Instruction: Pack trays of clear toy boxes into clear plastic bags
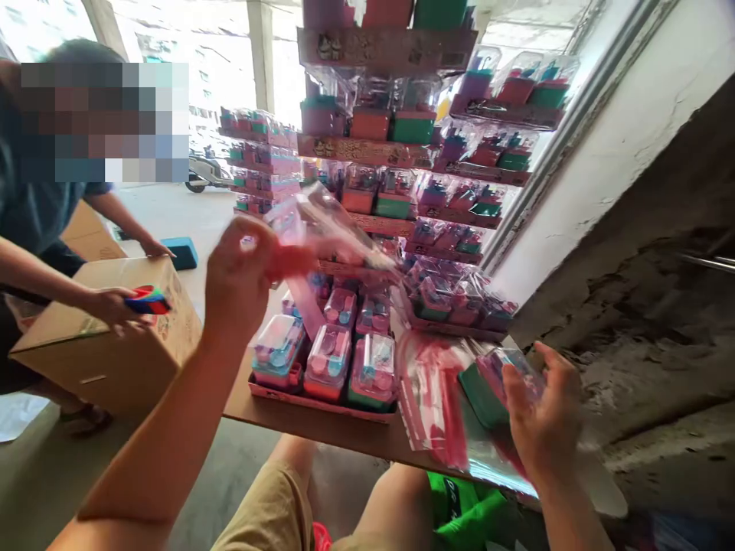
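My left hand (pixel 236 264) is raised above the table, fingers closed on a clear plastic bag (pixel 344 226) with a red part, which is smeared by motion. Low on the right, my right hand (pixel 548 417) has thumb and forefinger around the clear lid of a small green-based plastic box (pixel 484 394), tilted on its side. Flat clear bags with red print (pixel 430 394) lie under and beside this box. Between my hands, a shallow display tray (pixel 327 404) holds several similar boxes with clear lids and pink and blue pieces inside.
Tall stacks of filled display trays (pixel 367 149) stand behind the table, with another stack (pixel 261 157) farther back. At left, a co-worker's hand (pixel 112 306) holds a multicoloured item over a cardboard box (pixel 109 344). A rough wall (pixel 648 306) rises at right. Green cloth (pixel 471 513) hangs below the table.
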Demonstrator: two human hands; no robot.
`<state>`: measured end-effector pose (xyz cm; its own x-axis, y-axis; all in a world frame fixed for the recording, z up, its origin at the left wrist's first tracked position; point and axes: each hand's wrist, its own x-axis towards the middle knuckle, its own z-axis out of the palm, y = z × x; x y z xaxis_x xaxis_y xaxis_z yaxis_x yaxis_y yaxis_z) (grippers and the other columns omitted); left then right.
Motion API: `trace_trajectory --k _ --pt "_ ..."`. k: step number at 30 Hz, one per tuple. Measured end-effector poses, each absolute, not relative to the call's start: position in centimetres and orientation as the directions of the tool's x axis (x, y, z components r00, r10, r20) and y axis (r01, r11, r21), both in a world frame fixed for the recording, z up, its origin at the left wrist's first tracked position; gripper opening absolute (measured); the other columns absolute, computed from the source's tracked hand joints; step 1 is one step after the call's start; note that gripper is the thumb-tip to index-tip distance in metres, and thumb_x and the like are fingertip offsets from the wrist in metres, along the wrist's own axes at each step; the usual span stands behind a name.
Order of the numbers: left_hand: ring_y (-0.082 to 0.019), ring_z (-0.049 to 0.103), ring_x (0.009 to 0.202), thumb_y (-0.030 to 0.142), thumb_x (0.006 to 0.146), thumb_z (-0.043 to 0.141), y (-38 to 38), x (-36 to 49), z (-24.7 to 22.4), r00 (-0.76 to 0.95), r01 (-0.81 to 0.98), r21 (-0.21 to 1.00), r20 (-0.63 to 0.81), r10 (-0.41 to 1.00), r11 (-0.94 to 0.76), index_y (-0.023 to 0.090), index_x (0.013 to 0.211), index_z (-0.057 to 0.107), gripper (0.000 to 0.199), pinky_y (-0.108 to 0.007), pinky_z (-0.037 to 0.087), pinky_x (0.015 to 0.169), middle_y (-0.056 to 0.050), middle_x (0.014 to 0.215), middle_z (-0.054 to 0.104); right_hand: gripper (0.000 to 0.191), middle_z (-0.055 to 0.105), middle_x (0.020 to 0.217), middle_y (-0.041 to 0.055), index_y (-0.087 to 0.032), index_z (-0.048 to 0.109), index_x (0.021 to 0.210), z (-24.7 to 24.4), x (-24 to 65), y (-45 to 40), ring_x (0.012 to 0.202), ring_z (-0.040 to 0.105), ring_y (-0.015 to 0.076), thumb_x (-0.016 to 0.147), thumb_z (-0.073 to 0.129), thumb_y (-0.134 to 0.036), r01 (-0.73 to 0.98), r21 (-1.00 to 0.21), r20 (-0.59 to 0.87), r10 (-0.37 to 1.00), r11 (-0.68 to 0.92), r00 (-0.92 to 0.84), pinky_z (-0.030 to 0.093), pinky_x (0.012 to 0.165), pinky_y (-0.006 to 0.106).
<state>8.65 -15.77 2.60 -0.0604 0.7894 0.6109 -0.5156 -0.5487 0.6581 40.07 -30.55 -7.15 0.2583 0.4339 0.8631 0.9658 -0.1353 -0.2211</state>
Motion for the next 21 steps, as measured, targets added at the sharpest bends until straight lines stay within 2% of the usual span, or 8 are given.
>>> trace_trajectory --k 3,6,9,12,15,17,19,21 --pt "-0.015 0.061 0.043 0.04 0.072 0.068 -18.9 8.4 -2.1 0.073 -0.34 0.877 0.385 0.92 -0.34 0.02 0.073 0.05 0.026 -0.023 0.05 0.044 0.005 0.051 0.061 0.045 0.055 0.109 0.0152 -0.02 0.043 0.122 -6.9 32.3 -30.7 0.106 0.052 0.0287 0.085 0.048 -0.044 0.988 0.034 0.921 0.38 0.149 -0.089 0.042 0.088 0.045" --pt "-0.014 0.059 0.042 0.046 0.072 0.065 -21.0 8.7 -5.8 0.194 -0.268 0.954 0.189 0.963 -0.133 0.02 0.072 0.049 0.031 -0.022 0.048 0.042 0.004 0.052 0.061 0.034 0.057 0.111 0.0094 -0.028 0.049 0.108 -8.2 25.7 -30.0 0.116 0.047 0.0258 0.077 0.063 -0.035 0.922 0.218 0.878 0.348 0.321 -0.328 0.038 0.094 0.044" --pt "-0.011 0.056 0.042 0.045 0.072 0.063 -22.0 8.8 -7.1 0.239 -0.258 0.964 0.132 0.962 -0.068 0.02 0.068 0.048 0.03 -0.02 0.045 0.043 0.005 0.052 0.058 0.032 0.06 0.114 0.0072 -0.028 0.052 0.106 -9.0 22.8 -28.3 0.123 0.043 0.0228 0.078 0.063 -0.019 0.914 0.262 0.853 0.368 0.31 -0.369 0.029 0.101 0.045" --pt "-0.01 0.049 0.037 0.044 0.074 0.06 -21.9 8.6 -7.0 0.272 -0.225 0.971 0.139 0.952 -0.078 0.019 0.065 0.046 0.029 -0.02 0.04 0.04 0.007 0.044 0.05 0.028 0.064 0.112 0.0058 -0.023 0.056 0.109 -8.1 23.4 -26.9 0.116 0.051 0.0213 0.084 0.053 -0.011 0.921 0.244 0.814 0.451 0.304 -0.365 0.022 0.104 0.044" --pt "-0.014 0.055 0.049 0.047 0.078 0.054 -21.6 8.1 -6.8 0.199 -0.104 0.961 0.273 0.941 -0.257 0.019 0.071 0.049 0.03 -0.025 0.045 0.049 0.002 0.053 0.055 0.026 0.069 0.096 0.0024 -0.019 0.059 0.102 -6.1 24.7 -26.5 0.1 0.06 0.0171 0.086 0.046 -0.005 0.892 0.208 0.79 0.469 0.401 -0.395 0.028 0.1 0.037" --pt "-0.024 0.062 0.085 0.055 0.072 0.06 -21.5 7.8 -6.7 0.121 0.003 0.847 0.528 0.841 -0.532 0.018 0.09 0.054 0.042 -0.035 0.049 0.074 -0.008 0.085 0.064 0.024 0.07 0.086 0.0018 -0.018 0.059 0.1 -4.7 25.1 -26.8 0.088 0.063 0.0151 0.086 0.045 -0.005 0.863 0.201 0.779 0.459 0.463 -0.427 0.035 0.091 0.034" --pt "-0.031 0.046 0.118 0.057 0.065 0.067 -21.5 7.5 -6.5 0.229 0.099 0.637 0.733 0.64 -0.765 0.019 0.111 0.051 0.062 -0.045 0.036 0.098 -0.014 0.114 0.058 0.021 0.068 0.079 0.0014 -0.017 0.059 0.1 -3.7 25.2 -27.2 0.076 0.062 0.0136 0.086 0.047 -0.006 0.848 0.207 0.765 0.46 0.487 -0.451 0.039 0.081 0.031" --pt "-0.029 0.038 0.127 0.047 0.074 0.064 -21.3 7.2 -6.1 0.46 0.128 0.494 0.738 0.493 -0.86 0.025 0.112 0.055 0.045 -0.048 0.021 0.107 -0.009 0.116 0.06 0.017 0.067 0.073 0.0008 -0.018 0.059 0.098 -3.1 25.2 -27.5 0.068 0.06 0.0129 0.086 0.05 -0.01 0.85 0.203 0.763 0.465 0.487 -0.449 0.04 0.074 0.029"
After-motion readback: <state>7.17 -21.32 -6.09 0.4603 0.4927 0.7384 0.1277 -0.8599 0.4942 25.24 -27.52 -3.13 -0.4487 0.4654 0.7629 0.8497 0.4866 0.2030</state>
